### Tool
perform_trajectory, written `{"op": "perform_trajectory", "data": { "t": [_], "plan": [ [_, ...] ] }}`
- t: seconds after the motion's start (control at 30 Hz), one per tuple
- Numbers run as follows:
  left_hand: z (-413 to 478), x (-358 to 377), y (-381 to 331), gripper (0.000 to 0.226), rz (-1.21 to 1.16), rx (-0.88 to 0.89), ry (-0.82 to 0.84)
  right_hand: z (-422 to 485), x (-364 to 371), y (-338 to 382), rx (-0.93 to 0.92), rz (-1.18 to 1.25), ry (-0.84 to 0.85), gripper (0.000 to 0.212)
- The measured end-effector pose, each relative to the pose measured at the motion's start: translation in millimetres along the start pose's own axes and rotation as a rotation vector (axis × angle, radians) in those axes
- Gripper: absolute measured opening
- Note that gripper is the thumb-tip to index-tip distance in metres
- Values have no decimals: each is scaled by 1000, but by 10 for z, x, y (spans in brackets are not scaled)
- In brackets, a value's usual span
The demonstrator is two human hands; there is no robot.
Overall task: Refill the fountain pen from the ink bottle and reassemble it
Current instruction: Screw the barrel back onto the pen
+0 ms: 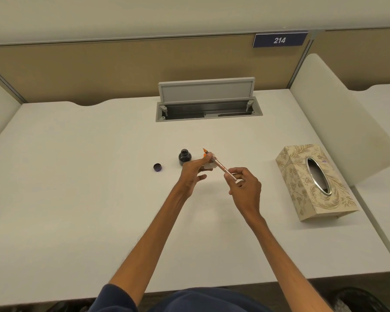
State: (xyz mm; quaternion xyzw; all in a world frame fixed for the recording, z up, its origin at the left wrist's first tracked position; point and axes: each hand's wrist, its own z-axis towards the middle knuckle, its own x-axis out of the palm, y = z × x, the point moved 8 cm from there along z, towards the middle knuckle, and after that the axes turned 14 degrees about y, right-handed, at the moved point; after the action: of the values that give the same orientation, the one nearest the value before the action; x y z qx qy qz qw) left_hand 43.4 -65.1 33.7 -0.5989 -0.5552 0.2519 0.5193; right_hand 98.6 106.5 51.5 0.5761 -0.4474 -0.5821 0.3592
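One cap [157, 167], lying off the bottle on the desk [77, 176]; one ink bottle [184, 156], open, upright, right of the cap; one fountain pen [221, 165], held above the desk, orange nib end up-left near the bottle; one tissue box [313, 183] far right. Left hand [193, 171] pinches the nib end with a white tissue [208, 165], lower fingers loose; right hand [245, 188] pinches the rear end. White cubicle desk, open cable tray [208, 109], tan partition, plate 214 [279, 40].
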Motion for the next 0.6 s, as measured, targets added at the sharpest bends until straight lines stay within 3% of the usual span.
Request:
{"op": "perform_trajectory", "data": {
  "t": [0.17,0.37,0.6],
  "plan": [
    [16,-17,-9,19,53,24,-30,-6,-30,40,-25,18,-5,5],
    [12,32,-1,23,38,37,-30,9,-41,-16,32,44,-3,26],
    [-9,4,35,18,-4,31,-70,17,0,-18,33,235,67,17]
  ]
}}
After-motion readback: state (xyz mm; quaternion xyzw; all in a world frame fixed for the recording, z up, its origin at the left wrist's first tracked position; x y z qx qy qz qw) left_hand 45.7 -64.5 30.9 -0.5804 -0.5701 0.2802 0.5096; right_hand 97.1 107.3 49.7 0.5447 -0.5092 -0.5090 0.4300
